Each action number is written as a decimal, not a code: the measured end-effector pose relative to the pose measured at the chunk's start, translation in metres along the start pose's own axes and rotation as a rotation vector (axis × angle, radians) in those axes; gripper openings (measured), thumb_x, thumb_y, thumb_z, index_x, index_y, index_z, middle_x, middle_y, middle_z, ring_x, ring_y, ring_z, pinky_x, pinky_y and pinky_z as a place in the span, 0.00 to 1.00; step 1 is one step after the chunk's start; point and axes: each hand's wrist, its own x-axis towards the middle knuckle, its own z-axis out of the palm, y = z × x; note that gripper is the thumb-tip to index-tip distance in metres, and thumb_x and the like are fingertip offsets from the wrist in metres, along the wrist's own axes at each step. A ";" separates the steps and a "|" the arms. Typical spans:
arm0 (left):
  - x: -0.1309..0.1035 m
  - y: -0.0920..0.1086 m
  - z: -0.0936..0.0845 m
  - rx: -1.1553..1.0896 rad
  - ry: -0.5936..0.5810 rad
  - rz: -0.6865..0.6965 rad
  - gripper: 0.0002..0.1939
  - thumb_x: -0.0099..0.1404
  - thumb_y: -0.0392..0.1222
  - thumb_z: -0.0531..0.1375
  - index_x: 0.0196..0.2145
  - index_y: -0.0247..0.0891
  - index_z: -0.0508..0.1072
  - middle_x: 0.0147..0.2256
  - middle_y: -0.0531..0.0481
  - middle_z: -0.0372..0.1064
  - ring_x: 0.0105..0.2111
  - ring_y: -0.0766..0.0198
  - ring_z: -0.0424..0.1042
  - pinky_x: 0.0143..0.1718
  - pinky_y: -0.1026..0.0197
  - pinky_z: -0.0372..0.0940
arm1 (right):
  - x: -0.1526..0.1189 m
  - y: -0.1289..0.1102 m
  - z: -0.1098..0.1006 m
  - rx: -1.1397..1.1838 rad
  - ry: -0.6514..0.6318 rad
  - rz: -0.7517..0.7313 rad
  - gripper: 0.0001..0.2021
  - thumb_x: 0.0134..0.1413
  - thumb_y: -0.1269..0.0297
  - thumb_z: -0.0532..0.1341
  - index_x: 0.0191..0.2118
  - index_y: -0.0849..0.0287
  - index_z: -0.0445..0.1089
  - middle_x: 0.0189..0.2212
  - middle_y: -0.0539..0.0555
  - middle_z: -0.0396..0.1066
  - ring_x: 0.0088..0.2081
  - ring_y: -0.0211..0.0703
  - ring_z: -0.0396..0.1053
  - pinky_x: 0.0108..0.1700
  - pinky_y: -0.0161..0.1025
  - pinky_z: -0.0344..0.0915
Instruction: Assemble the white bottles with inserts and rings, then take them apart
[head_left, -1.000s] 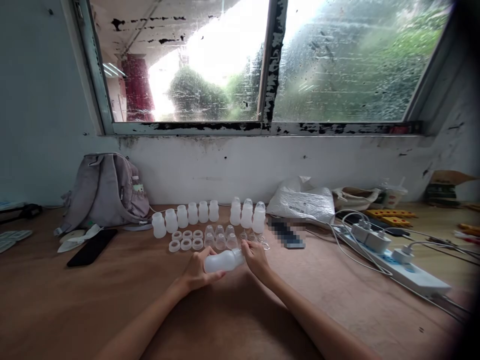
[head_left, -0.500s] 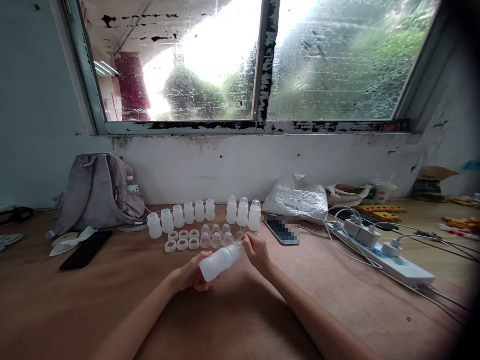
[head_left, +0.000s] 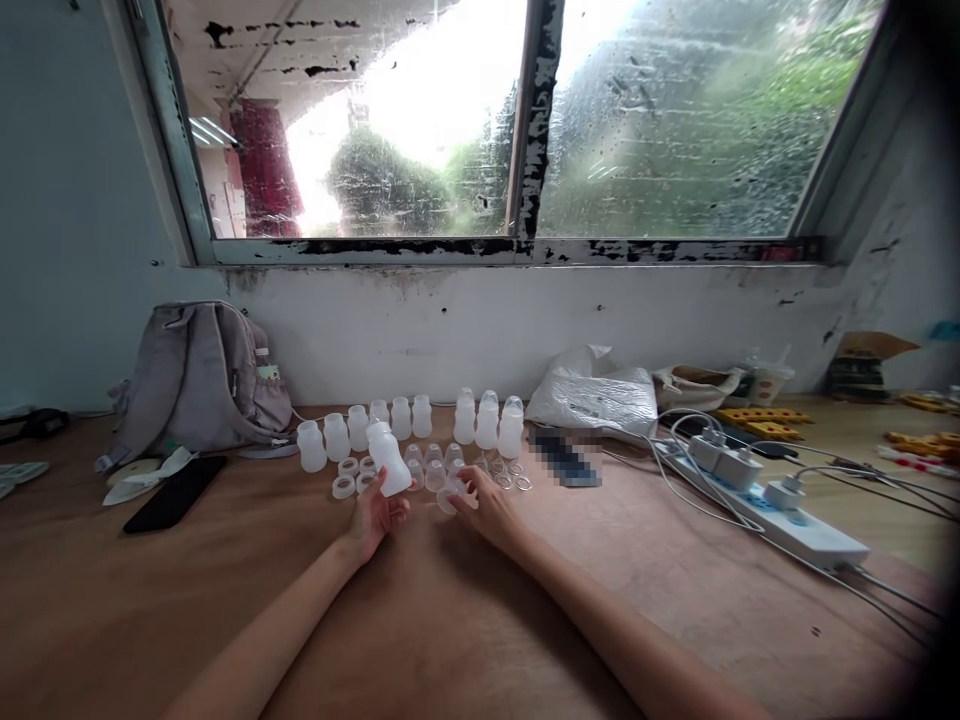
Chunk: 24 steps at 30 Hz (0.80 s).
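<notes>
My left hand (head_left: 380, 517) is closed round the lower part of a frosted white baby bottle (head_left: 390, 462), which leans with its neck up and to the left. The fingers of my right hand (head_left: 487, 508) are bent round a clear dome-shaped cap (head_left: 448, 498) just above the table, in front of several similar caps (head_left: 414, 474). White screw rings (head_left: 343, 487) lie in rows near my left hand, partly hidden behind it. Thin clear rings (head_left: 523, 483) lie just beyond my right hand.
Open frosted bottles (head_left: 311, 447) stand in a row at the back left. Three capped bottles (head_left: 487, 422) stand farther right. A dark phone (head_left: 174, 495), a grey backpack (head_left: 199, 380), a silvery plastic bag (head_left: 596, 395) and a power strip (head_left: 795, 530) with cables surround the work area.
My left hand has moved the bottle left and turned it more upright. My right hand has left the bottle's top, come down to the clear caps and taken hold of one.
</notes>
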 end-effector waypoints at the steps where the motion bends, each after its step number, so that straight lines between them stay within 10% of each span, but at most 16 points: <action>1: 0.001 -0.001 0.000 0.005 0.015 0.012 0.19 0.56 0.53 0.55 0.39 0.36 0.64 0.35 0.47 0.68 0.20 0.72 0.66 0.17 0.69 0.57 | -0.001 -0.002 0.003 -0.006 -0.017 -0.010 0.10 0.48 0.61 0.56 0.37 0.58 0.60 0.33 0.54 0.66 0.32 0.41 0.65 0.33 0.37 0.62; 16: -0.010 -0.004 0.014 0.280 0.118 0.197 0.22 0.49 0.43 0.63 0.42 0.41 0.62 0.34 0.53 0.64 0.24 0.71 0.67 0.18 0.71 0.57 | -0.001 -0.014 0.003 0.114 -0.017 -0.165 0.16 0.52 0.65 0.54 0.48 0.56 0.58 0.45 0.58 0.59 0.46 0.46 0.61 0.47 0.44 0.60; 24: -0.043 -0.026 0.051 0.282 -0.090 0.038 0.20 0.58 0.53 0.53 0.42 0.36 0.63 0.35 0.46 0.64 0.30 0.62 0.67 0.26 0.63 0.62 | -0.009 -0.054 -0.023 0.379 -0.128 -0.098 0.14 0.58 0.61 0.46 0.47 0.56 0.60 0.41 0.55 0.64 0.42 0.42 0.63 0.43 0.39 0.60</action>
